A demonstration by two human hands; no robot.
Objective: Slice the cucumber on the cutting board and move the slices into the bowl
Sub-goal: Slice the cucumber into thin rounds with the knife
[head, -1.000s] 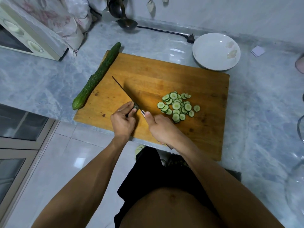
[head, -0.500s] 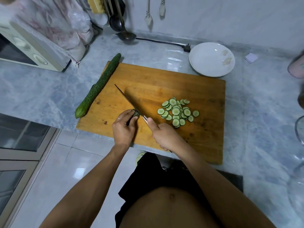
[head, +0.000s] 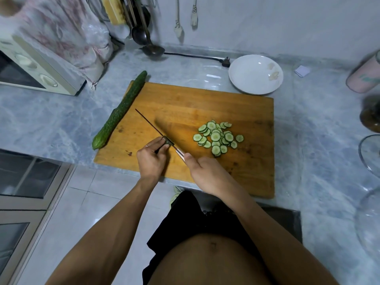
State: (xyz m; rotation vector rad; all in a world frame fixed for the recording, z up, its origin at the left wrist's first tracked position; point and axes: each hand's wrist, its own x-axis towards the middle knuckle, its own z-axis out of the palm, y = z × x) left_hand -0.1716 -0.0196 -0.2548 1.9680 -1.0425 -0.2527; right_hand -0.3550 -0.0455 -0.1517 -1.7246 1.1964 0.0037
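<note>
Far left on the grey marble bench (head: 51,118): an oven (head: 30,73) under a flowered cloth. Whole cucumber (head: 120,110) lies diagonally along the left edge of the cutting board (head: 205,103), partly on the bench, well apart from both hands. Left hand (head: 151,161) rests on the board's near part, fingertips curled and pinching a small cucumber stub (head: 168,141) against the wood. Knife (head: 152,126) blade stands edge-down right against that stub, tip pointing up-left. Right hand (head: 207,173) grip is clamped round the knife handle, thumb along the top. Just right of the blade, a heap of cucumber slices (head: 217,137) on the board, apart from both hands. White bowl (head: 256,74) sits on the bench beyond the board's far right corner
</note>
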